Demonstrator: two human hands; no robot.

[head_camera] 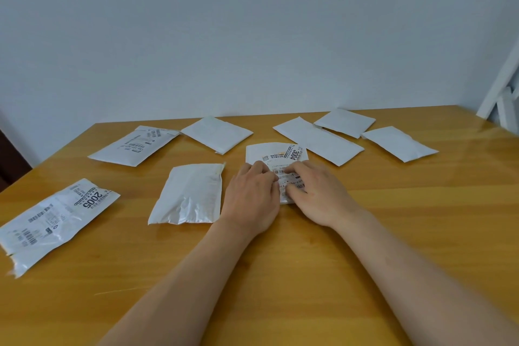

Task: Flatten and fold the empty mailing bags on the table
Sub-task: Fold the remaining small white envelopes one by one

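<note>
A white mailing bag with a label reading 3004 lies flat on the wooden table at the centre. My left hand rests on its near left part, fingers laid over the label. My right hand presses on its near right part, thumb stretched across the bag towards the left hand. The two hands hide most of the bag's near half. To the left lie a crumpled plain bag and a wrinkled bag labelled 2005. Another labelled bag lies at the back left.
Several smooth white bags lie along the table's far side: one behind the centre, a long one, and two at the back right. A white frame leans against the wall at the right.
</note>
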